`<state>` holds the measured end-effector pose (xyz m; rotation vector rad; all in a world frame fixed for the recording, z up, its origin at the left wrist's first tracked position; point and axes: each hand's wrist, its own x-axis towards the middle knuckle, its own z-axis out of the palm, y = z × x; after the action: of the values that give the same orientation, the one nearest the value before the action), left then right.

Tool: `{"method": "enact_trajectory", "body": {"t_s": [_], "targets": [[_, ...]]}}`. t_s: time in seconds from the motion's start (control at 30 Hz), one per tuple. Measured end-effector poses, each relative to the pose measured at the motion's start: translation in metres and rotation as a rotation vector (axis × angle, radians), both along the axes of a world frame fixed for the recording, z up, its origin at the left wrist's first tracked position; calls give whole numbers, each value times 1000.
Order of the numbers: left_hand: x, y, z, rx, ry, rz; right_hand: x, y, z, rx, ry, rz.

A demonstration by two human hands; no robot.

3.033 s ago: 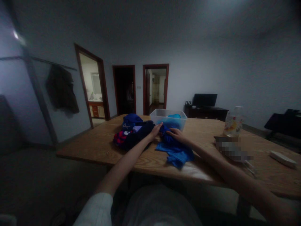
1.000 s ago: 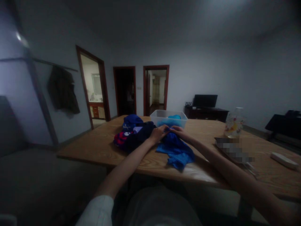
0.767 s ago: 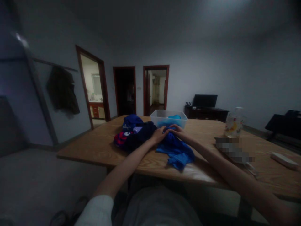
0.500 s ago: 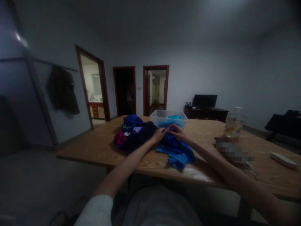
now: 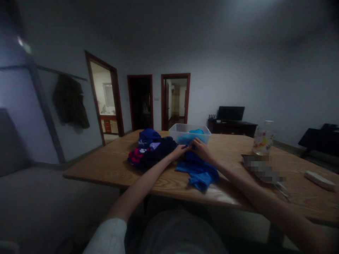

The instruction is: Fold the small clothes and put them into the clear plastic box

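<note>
- One pale sleeve (image 5: 107,235), lower left, nearest the camera.
- Wooden table (image 5: 106,165), its near edge crossed by both arms.
- Blue cloth (image 5: 202,173) on the table, crumpled; lighter end toward the near edge, darker end under the hands.
- Left hand (image 5: 179,151): fingers close together, tips closed on the cloth's far end.
- Right hand (image 5: 200,149): fingers bent, tips at the same end, just beside the left fingertips; cannot tell how firm the hold.
- Clothes pile (image 5: 153,153) just left of the left hand: navy, blue, some red and purple.
- To the right, well apart from the cloth: white object (image 5: 320,180), partly blurred-out packet (image 5: 261,170), clear jar (image 5: 263,141) with colored print, upright.
- Clear bin (image 5: 174,132) just beyond the hands, bright blue stuff inside.
- Jacket (image 5: 71,102) hanging at left.
- Far wall: doorways; dark screen (image 5: 231,113) on a cabinet (image 5: 235,127).
</note>
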<state>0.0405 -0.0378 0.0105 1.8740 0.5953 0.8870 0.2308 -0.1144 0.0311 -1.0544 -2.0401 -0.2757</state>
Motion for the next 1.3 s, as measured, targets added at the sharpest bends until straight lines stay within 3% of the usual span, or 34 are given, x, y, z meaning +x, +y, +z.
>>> {"method": "enact_trajectory", "body": {"t_s": [0.27,0.47,0.63,0.87,1.0,1.2,1.3], "targets": [[-2,-3,1,-71,-37,0,-5,-4,1,19,-4,7],[0,4,-2,-109,-109,35,-6,-8,6,-21,38,98],[-1,4,1,-126,-153,63,-1,3,4,-23,184,26],[-2,3,2,-78,-113,46,-9,-7,4,96,-18,-56],[-1,1,2,-103,-99,31,-14,-10,3,137,-31,-81],[-7,-2,2,-108,-82,43,-23,-20,8,54,21,34],[-10,-1,2,-121,-90,40,-20,-20,11,-72,162,129]]}}
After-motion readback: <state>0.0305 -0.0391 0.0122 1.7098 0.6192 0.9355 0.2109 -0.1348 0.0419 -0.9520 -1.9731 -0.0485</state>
